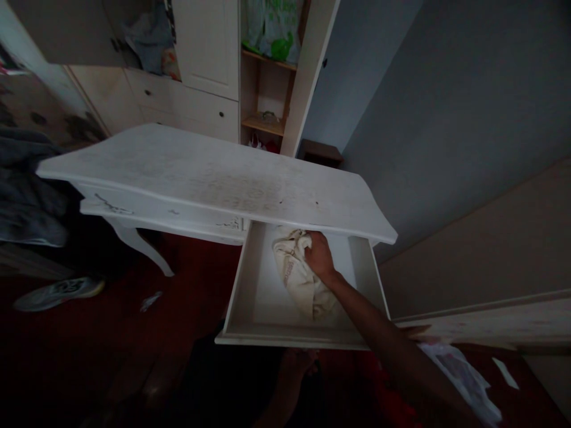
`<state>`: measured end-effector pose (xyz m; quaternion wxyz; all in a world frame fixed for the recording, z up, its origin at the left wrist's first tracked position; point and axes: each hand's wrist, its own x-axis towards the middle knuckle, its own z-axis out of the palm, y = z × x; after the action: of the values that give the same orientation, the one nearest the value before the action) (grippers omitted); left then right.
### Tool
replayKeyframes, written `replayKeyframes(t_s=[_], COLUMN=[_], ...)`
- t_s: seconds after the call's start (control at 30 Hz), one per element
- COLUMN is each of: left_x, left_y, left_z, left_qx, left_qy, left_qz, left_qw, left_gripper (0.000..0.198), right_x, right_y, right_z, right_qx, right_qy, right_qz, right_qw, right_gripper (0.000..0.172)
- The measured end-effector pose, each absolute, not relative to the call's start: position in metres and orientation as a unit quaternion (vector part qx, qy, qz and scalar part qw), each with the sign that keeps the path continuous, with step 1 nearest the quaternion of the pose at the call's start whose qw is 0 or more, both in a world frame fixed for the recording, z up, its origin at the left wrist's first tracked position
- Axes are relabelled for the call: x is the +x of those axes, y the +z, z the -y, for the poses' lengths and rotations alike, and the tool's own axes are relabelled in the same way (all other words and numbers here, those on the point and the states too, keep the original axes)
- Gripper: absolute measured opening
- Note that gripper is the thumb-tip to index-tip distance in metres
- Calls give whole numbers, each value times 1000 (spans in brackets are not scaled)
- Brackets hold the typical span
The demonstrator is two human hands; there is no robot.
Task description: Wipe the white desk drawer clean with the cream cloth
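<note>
My right hand (319, 257) reaches into a pulled-out white drawer (263, 334), its fingers closed around the upper part of a cream cloth bag (297, 270). Faint reddish lettering shows on the crumpled fabric. The lower part of the bag hangs or lies over the drawer's floor; I cannot tell which. Below the drawer's front edge is my left hand (301, 360), close to my dark-clothed lap. Its fingers are dim and partly hidden, so their grip does not show.
The drawer belongs to a white desk (178, 154) with a stained top. Behind stand white cabinets (207, 47) and an open shelf holding a plastic bag (274, 30). A shoe (60, 293) lies on the red floor at left; another plastic bag (464, 380) lies lower right.
</note>
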<state>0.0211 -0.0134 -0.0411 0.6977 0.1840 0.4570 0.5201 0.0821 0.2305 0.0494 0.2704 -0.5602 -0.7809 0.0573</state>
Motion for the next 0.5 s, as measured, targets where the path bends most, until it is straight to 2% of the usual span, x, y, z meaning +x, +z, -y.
replayKeyframes(t_s=[0.1, 0.23, 0.37, 0.5], left_x=[22, 23, 24, 24], left_y=[-43, -45, -49, -49], left_z=[14, 14, 14, 15], left_qx=[179, 176, 163, 179], left_qy=[515, 505, 505, 506], left_qz=[-475, -474, -478, -453], left_qw=[691, 699, 700, 711], left_gripper=[63, 66, 67, 62], right_x=[44, -1, -17, 13], right_y=[49, 56, 78, 121], right_z=[-228, -228, -221, -184], right_qx=[-553, -505, -379, -333], right_qy=[95, 148, 187, 201], right_qz=[780, 821, 900, 921], right_qw=[275, 221, 106, -22], right_gripper=[54, 58, 67, 85])
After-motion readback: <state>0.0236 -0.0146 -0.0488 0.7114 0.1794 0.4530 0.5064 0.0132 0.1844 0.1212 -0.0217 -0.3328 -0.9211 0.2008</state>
